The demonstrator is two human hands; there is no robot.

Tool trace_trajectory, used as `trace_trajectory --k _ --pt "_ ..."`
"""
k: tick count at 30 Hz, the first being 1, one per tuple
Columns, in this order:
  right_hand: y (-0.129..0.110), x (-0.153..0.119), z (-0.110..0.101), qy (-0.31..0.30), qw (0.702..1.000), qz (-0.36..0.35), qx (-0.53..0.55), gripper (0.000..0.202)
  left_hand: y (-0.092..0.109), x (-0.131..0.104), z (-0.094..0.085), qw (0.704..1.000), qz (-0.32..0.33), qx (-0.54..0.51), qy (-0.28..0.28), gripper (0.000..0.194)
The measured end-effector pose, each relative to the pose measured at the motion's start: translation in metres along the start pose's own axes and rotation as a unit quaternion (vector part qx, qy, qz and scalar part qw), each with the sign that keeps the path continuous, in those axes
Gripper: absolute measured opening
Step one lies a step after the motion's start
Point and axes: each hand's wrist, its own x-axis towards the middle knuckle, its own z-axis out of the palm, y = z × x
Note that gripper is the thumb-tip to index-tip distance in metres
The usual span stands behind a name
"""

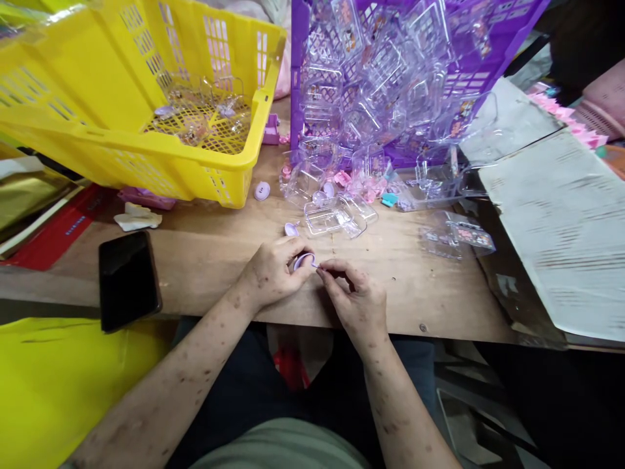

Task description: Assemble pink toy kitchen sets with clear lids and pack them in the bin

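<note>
I take this for a small workshop. The surface (415, 286) is plain, unfinished wood with a screw head (423, 327) showing near its front edge. At its back I see a yellow crate (97, 78) and a purple crate (512, 29), the purple one heaped with clear plastic cases (385, 65) that spill out in front. Lilac pieces (262, 190) and pink bits (374, 189), several of each, lie about loose (the phone (129, 280) could belong anywhere). Scuffed cardboard (561, 215) crowds the right side.
</note>
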Motion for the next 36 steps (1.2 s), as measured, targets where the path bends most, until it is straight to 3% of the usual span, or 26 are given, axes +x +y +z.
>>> trace_trajectory --k 9,14,22,25,30,36 --pt "-0.004 -0.004 0.003 0.004 0.991 -0.113 -0.076 0.016 0.0 -0.003 0.004 0.998 -0.03 0.049 -0.028 0.007" --pt "-0.005 0.001 0.001 -0.03 0.979 -0.163 -0.12 0.02 -0.003 -0.002 0.004 0.998 -0.034 0.041 -0.045 0.007" --pt "-0.004 0.007 -0.003 -0.081 0.972 -0.183 -0.122 0.023 -0.004 0.0 0.005 0.997 -0.046 0.015 -0.061 0.007" --pt "-0.004 0.01 -0.003 -0.075 0.975 -0.178 -0.112 0.025 -0.001 0.001 0.005 0.995 -0.074 -0.029 -0.059 0.008" --pt "-0.004 0.019 -0.008 -0.007 0.987 -0.153 -0.05 0.021 -0.002 0.002 0.007 0.987 -0.13 -0.091 0.002 0.015" --pt "-0.001 0.024 -0.01 -0.014 0.995 0.026 0.096 0.015 -0.005 0.0 0.008 0.979 -0.149 -0.138 0.024 0.014"
